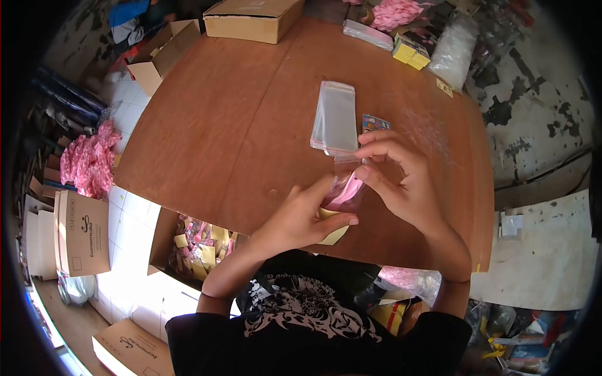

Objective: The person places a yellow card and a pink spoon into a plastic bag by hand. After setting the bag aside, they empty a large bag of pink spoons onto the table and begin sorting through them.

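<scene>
My left hand (301,216) is closed around a small clear plastic bag (342,182), its thumb across the lower part. Inside the bag lies a pink item (348,193), whose exact kind I cannot make out, with a pale yellow card (334,233) at the bottom. My right hand (401,175) has its thumb and forefinger curled at the bag's upper right edge, by the open end. Just beyond the fingers is a stack of flat clear bags (338,116). A small blue printed card (375,123) lies partly hidden behind my right fingers.
On the brown wooden table (200,125), a cardboard box (251,19) stands at the far edge. Yellow cards (411,51) and a clear plastic roll (453,50) sit far right. Below the left edge, an open carton (164,241) holds packed pieces. Pink bundles (91,156) hang farther left.
</scene>
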Demonstrator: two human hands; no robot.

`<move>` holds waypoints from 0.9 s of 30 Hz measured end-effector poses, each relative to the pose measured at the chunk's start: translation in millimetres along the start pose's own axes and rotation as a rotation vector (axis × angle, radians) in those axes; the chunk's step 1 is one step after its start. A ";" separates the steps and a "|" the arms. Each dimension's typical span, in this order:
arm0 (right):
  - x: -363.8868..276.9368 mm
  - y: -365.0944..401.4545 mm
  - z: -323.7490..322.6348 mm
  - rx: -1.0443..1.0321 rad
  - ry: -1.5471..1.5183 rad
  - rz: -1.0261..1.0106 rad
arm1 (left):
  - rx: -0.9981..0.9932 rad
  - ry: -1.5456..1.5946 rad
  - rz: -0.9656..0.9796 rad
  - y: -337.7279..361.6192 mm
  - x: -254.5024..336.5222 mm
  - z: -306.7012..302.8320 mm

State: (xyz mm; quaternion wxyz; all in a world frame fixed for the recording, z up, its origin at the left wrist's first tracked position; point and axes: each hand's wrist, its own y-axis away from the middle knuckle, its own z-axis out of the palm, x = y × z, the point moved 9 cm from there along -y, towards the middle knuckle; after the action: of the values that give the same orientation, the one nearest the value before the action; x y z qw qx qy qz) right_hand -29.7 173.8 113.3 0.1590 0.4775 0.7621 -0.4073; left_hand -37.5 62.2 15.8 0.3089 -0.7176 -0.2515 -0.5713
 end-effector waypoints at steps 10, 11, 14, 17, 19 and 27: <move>2.6 -21.6 -42.7 0.311 0.001 -0.038 | 0.216 -0.044 0.302 9.1 21.2 -45.3; 14.2 -26.8 -31.0 0.203 0.070 0.027 | 0.219 -0.038 0.306 9.8 19.0 -48.1; 8.4 -25.9 -18.6 0.193 0.095 -0.031 | 0.248 -0.078 0.368 7.4 19.1 -59.1; -9.2 -21.5 -2.9 0.152 0.104 -0.073 | 0.292 -0.115 0.366 4.2 26.8 -66.5; -0.3 -17.8 13.0 0.119 -0.200 0.144 | 0.308 -0.091 0.463 3.0 46.8 -68.5; -43.3 4.5 13.5 0.138 0.374 -0.300 | 0.271 0.122 0.108 -0.4 20.8 -50.1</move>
State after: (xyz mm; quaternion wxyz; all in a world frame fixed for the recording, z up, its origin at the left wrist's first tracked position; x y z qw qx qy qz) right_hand -6.5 138.5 130.2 -0.0803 0.4359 0.8110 -0.3819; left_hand -66.4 26.1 44.0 0.4479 -0.6459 -0.2681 -0.5570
